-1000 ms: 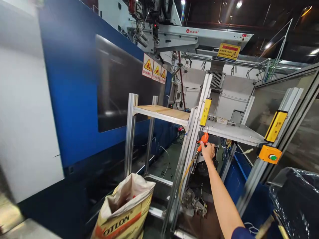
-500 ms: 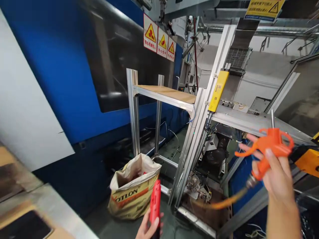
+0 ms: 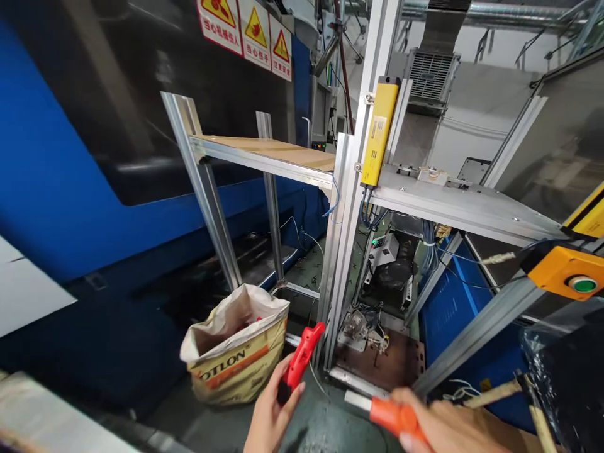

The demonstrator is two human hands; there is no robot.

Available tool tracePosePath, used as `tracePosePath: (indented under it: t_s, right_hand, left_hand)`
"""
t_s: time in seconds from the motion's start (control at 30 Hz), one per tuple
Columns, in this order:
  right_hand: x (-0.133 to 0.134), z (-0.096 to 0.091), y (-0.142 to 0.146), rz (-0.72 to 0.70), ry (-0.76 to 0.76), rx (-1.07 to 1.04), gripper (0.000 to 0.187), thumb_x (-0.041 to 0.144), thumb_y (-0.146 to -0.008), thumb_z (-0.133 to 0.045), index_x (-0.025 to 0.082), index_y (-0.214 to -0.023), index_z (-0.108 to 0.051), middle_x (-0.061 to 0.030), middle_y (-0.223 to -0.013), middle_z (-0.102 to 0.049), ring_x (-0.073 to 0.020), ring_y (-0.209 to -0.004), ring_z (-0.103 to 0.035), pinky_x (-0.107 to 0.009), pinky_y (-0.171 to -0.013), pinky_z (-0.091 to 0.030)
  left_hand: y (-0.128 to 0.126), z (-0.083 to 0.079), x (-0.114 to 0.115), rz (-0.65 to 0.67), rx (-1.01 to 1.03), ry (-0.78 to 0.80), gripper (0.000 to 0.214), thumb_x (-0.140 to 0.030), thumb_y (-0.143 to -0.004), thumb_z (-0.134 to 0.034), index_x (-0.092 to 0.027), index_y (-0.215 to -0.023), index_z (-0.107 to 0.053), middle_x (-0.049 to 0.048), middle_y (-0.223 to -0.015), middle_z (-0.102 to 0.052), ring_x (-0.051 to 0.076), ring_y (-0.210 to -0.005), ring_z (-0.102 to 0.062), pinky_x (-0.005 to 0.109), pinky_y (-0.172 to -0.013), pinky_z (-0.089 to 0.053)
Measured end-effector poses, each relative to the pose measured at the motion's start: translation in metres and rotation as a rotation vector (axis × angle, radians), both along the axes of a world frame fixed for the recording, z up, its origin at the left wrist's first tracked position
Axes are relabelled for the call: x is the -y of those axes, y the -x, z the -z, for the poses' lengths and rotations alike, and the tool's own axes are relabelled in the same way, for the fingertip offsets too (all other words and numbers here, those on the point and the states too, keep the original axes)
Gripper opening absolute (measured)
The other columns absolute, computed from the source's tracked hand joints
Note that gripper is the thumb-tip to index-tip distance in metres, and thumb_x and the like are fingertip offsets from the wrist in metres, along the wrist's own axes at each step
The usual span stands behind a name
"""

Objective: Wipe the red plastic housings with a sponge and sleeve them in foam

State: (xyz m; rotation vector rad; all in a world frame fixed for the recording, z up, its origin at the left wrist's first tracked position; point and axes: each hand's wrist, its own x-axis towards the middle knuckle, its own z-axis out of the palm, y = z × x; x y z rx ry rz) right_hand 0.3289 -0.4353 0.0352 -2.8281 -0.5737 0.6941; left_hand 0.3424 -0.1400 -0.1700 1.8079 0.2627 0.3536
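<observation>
My left hand (image 3: 271,409) is closed around a red plastic part with a dark lower end (image 3: 304,355), shaped like a handle shell and tilted up to the right. My right hand (image 3: 438,418) grips an orange air blow gun (image 3: 394,416). Its pale nozzle points left toward the red part, with a gap between them. The gun's rear is hidden by my fingers and the frame's lower edge. Just left of the red part stands an open sack (image 3: 236,371) on the floor, with some red pieces inside.
An aluminium frame with a wooden shelf (image 3: 268,151) rises beyond the sack, beside a blue machine (image 3: 155,233). To the right are a metal bench (image 3: 462,201), an orange box with a green button (image 3: 570,277), and a hammer (image 3: 533,396). A pale surface edge (image 3: 51,409) lies lower left.
My right hand has brought the air gun down and left, from beside the bench to near the red part. The red part has tilted rightward. The view has swung right.
</observation>
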Motion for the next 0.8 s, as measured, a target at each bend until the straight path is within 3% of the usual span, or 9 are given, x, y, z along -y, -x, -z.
tracePosePath:
  t_s: [0.07, 0.17, 0.3, 0.4, 0.53, 0.67, 0.73, 0.8]
  right_hand:
    - [-0.011, -0.005, -0.003, -0.008, 0.018, 0.040, 0.044, 0.031, -0.095, -0.036, 0.029, -0.136, -0.051, -0.0090, -0.097, -0.073, -0.0278, -0.093, -0.070, -0.033, -0.080, -0.050]
    - [-0.025, -0.005, -0.009, -0.109, 0.104, -0.132, 0.046, 0.027, -0.090, -0.048, 0.026, -0.135, -0.052, -0.0106, -0.096, -0.072, -0.0312, -0.092, -0.070, -0.033, -0.073, -0.050]
    - [-0.030, -0.002, -0.012, -0.101, -0.064, 0.007, 0.044, 0.035, -0.096, -0.033, 0.025, -0.137, -0.048, -0.0092, -0.099, -0.068, -0.0286, -0.094, -0.066, -0.034, -0.079, -0.047]
    - [-0.028, -0.002, -0.012, -0.163, -0.100, -0.102, 0.036, 0.038, -0.093, -0.041, 0.029, -0.124, -0.056, -0.0055, -0.091, -0.067, -0.0271, -0.088, -0.065, -0.033, -0.076, -0.046]
    - [-0.026, -0.006, -0.013, -0.120, -0.175, -0.101, 0.037, 0.041, -0.096, -0.033, 0.031, -0.126, -0.053, -0.0049, -0.097, -0.065, -0.0251, -0.093, -0.062, -0.031, -0.078, -0.045]
    - [-0.026, -0.007, -0.013, -0.145, -0.117, -0.210, 0.035, 0.041, -0.093, -0.041, 0.033, -0.125, -0.053, -0.0044, -0.098, -0.065, -0.0258, -0.094, -0.063, -0.032, -0.079, -0.045]
    - [-0.026, -0.004, -0.011, -0.085, -0.168, -0.146, 0.039, 0.044, -0.097, -0.032, 0.033, -0.130, -0.047, -0.0051, -0.100, -0.064, -0.0262, -0.097, -0.062, -0.035, -0.083, -0.044]
    - [-0.028, 0.000, -0.009, -0.123, -0.113, -0.205, 0.038, 0.042, -0.095, -0.036, 0.032, -0.129, -0.049, -0.0061, -0.099, -0.064, -0.0279, -0.095, -0.062, -0.036, -0.081, -0.045]
  left_hand:
    - [0.003, -0.004, -0.006, -0.022, 0.024, -0.172, 0.053, -0.050, -0.077, -0.061, -0.020, -0.120, -0.060, 0.0134, -0.124, -0.068, 0.033, -0.118, -0.061, 0.049, -0.104, -0.045]
    - [0.011, -0.014, -0.011, -0.043, 0.048, -0.264, 0.044, -0.044, -0.078, -0.058, -0.023, -0.116, -0.066, 0.0105, -0.121, -0.071, 0.032, -0.111, -0.065, 0.045, -0.098, -0.050]
    - [0.023, -0.023, -0.020, -0.065, 0.068, -0.334, 0.038, -0.034, -0.075, -0.065, -0.029, -0.111, -0.073, 0.0084, -0.115, -0.073, 0.031, -0.105, -0.065, 0.038, -0.095, -0.049]
    - [0.030, -0.019, -0.037, -0.058, 0.080, -0.343, 0.036, -0.025, -0.071, -0.068, -0.032, -0.104, -0.076, 0.0091, -0.113, -0.074, 0.033, -0.105, -0.064, 0.038, -0.095, -0.046]
    - [0.034, -0.002, -0.061, -0.037, 0.147, -0.362, 0.035, -0.020, -0.067, -0.068, -0.034, -0.098, -0.078, 0.0094, -0.114, -0.074, 0.033, -0.105, -0.062, 0.042, -0.101, -0.041]
    - [0.032, -0.003, -0.063, -0.031, 0.255, -0.267, 0.022, -0.030, -0.079, -0.062, -0.034, -0.093, -0.078, 0.0088, -0.115, -0.074, 0.030, -0.107, -0.062, 0.042, -0.109, -0.034]
    - [0.031, -0.015, -0.053, 0.004, 0.174, -0.180, 0.022, -0.033, -0.073, -0.071, -0.032, -0.094, -0.078, 0.0086, -0.114, -0.074, 0.031, -0.109, -0.062, 0.040, -0.108, -0.037]
    - [0.030, -0.031, -0.039, 0.037, 0.050, -0.031, 0.041, -0.034, -0.066, -0.080, -0.029, -0.106, -0.074, 0.0079, -0.117, -0.073, 0.030, -0.109, -0.063, 0.037, -0.100, -0.046]
